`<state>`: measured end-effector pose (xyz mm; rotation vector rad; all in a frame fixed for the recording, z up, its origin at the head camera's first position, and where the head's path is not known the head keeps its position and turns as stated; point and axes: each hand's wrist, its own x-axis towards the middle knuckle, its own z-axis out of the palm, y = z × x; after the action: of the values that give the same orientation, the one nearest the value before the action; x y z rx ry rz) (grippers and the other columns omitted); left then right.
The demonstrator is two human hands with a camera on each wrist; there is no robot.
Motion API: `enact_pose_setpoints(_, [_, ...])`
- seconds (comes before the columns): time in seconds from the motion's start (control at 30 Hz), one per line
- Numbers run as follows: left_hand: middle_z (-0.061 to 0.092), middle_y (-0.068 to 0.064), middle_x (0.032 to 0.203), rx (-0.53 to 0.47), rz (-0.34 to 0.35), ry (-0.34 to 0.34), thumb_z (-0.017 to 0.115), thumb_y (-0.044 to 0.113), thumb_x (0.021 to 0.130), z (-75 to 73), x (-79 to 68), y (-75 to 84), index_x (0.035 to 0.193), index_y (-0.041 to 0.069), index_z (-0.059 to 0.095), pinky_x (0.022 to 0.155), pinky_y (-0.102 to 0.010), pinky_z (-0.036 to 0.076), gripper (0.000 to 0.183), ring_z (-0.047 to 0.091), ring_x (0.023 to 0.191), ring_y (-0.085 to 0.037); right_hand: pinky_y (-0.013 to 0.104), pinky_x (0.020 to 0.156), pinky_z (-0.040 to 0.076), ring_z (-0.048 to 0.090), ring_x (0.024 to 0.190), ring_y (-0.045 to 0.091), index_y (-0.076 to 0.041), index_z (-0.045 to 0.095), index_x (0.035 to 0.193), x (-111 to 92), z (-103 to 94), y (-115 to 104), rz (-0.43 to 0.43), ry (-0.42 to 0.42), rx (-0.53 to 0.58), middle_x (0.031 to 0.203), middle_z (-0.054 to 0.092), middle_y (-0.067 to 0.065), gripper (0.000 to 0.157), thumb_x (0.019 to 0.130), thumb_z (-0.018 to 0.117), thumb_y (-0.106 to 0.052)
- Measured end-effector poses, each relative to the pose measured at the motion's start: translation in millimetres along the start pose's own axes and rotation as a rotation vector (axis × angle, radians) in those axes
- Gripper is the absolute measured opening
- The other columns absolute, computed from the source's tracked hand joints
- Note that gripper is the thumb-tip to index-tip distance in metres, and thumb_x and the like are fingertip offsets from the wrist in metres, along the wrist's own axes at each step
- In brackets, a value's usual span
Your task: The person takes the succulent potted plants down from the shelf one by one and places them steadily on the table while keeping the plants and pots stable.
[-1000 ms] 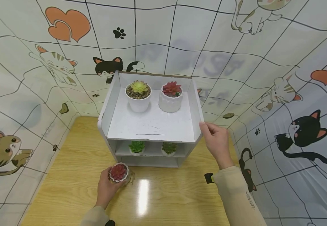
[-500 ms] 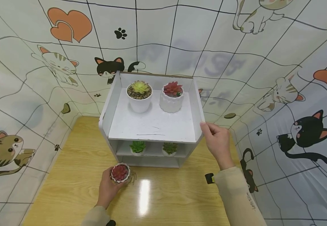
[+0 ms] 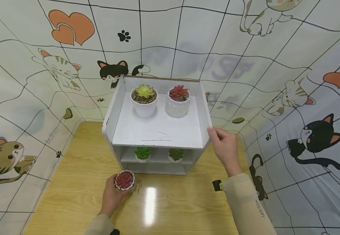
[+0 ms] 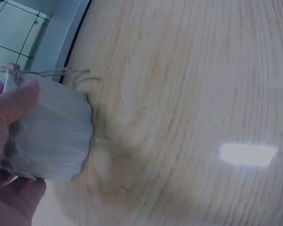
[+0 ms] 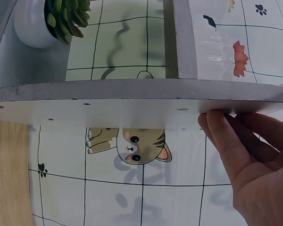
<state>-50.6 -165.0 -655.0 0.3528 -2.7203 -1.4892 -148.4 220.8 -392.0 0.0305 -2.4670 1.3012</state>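
Observation:
My left hand (image 3: 113,195) grips a white scalloped pot (image 4: 52,127) holding a red succulent (image 3: 124,180), in front of the shelf's left side. Twine is tied about the pot, its loose ends sticking out to the right. My right hand (image 3: 225,147) pinches the right side panel of the white shelf (image 3: 158,132) near its front top edge; in the right wrist view the fingers (image 5: 224,136) press against the panel's outer face. On the top board stand a yellow-green succulent in a white pot (image 3: 145,106) and a red succulent in a pale scalloped pot (image 3: 177,106).
On the middle level sit two small potted plants, a bright green one (image 3: 142,153) and a darker green one (image 3: 176,154). The shelf stands on a wood-grain table (image 3: 170,202), close to a cat-print wall covering (image 3: 164,39) that also runs along both sides.

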Motion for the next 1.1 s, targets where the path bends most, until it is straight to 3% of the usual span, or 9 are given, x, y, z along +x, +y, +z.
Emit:
enact_pose_setpoints(0.17, [0.047,-0.036,0.141,0.028,-0.01,-0.011,0.093,0.01,0.074,-3.7,-2.0,5.7,0.145,-0.014,0.038,0.111,-0.063,0.041,0.094,0.048,0.133,-0.053,0.025,0.046,0.029,0.034,0.05,0.013,0.0,0.08,0.111,0.6,0.1,0.6,-0.005,-0.002,0.015,0.06,0.056,0.007,0.03,0.102,0.065,-0.024])
enact_pose_setpoints(0.37, [0.04,-0.039,0.148,0.08,-0.011,-0.046,0.088,0.015,0.08,-18.8,-9.6,21.5,0.152,-0.014,0.031,0.109,-0.066,0.041,0.096,0.045,0.133,-0.056,0.025,0.047,0.03,0.034,0.051,0.013,0.0,0.08,0.11,0.5,0.2,1.4,-0.004,0.005,0.014,0.068,0.066,0.012,0.029,0.102,0.065,-0.024])
enact_pose_setpoints(0.57, [0.048,-0.036,0.143,0.104,0.079,0.049,0.082,0.012,0.084,-29.9,-20.8,43.6,0.147,-0.012,0.042,0.101,-0.062,0.049,0.078,0.054,0.124,-0.053,0.024,0.049,0.032,0.04,0.054,0.014,0.0,0.08,0.11,0.9,0.0,0.7,-0.002,0.004,0.013,0.082,0.075,0.018,0.029,0.102,0.065,-0.024])
enact_pose_setpoints(0.7, [0.055,-0.032,0.137,0.075,0.159,0.137,0.084,0.008,0.082,-34.2,-25.5,60.8,0.142,-0.01,0.05,0.098,-0.059,0.051,0.072,0.059,0.12,-0.05,0.024,0.048,0.031,0.037,0.051,0.012,0.0,0.08,0.11,0.3,-0.2,0.9,-0.008,0.008,0.019,0.069,0.068,0.013,0.029,0.102,0.065,-0.023])
enact_pose_setpoints(0.8, [0.06,-0.029,0.134,0.052,0.221,0.192,0.085,0.007,0.081,-37.1,-26.8,73.6,0.138,-0.009,0.055,0.096,-0.048,0.053,0.067,0.061,0.118,-0.046,0.025,0.046,0.029,0.033,0.049,0.011,0.0,0.08,0.11,0.0,-0.4,0.9,-0.014,0.01,0.024,0.06,0.059,0.007,0.028,0.102,0.065,-0.022])
enact_pose_setpoints(0.87, [0.062,-0.027,0.132,0.047,0.269,0.222,0.084,0.006,0.081,-38.9,-26.9,81.7,0.136,-0.008,0.058,0.096,-0.029,0.052,0.063,0.062,0.116,-0.044,0.025,0.046,0.029,0.033,0.049,0.011,0.0,0.08,0.11,0.1,-0.3,1.0,-0.017,0.013,0.023,0.062,0.06,0.006,0.028,0.101,0.065,-0.022])
enact_pose_setpoints(0.97, [0.064,-0.025,0.13,0.039,0.342,0.256,0.084,0.005,0.082,-42.0,-26.7,92.6,0.134,-0.007,0.06,0.093,-0.006,0.04,0.058,0.064,0.114,-0.042,0.025,0.046,0.029,0.034,0.05,0.011,0.0,0.08,0.11,0.2,-0.2,1.3,-0.014,0.013,0.021,0.064,0.063,0.009,0.028,0.101,0.065,-0.023])
enact_pose_setpoints(1.03, [0.066,-0.024,0.128,0.029,0.384,0.278,0.084,0.004,0.082,-44.2,-26.9,98.9,0.132,-0.007,0.062,0.092,0.0,0.033,0.056,0.065,0.11,-0.041,0.025,0.047,0.03,0.034,0.05,0.011,0.0,0.08,0.11,0.5,-0.1,1.4,-0.012,0.011,0.022,0.066,0.065,0.01,0.029,0.102,0.065,-0.023])
enact_pose_setpoints(1.1, [0.066,-0.024,0.128,0.016,0.415,0.294,0.083,0.004,0.082,-46.4,-27.2,104.6,0.131,-0.007,0.063,0.092,0.0,0.033,0.054,0.065,0.108,-0.039,0.025,0.046,0.03,0.034,0.05,0.011,0.0,0.08,0.11,0.7,0.1,1.9,-0.009,0.006,0.02,0.063,0.061,0.01,0.029,0.102,0.065,-0.024])
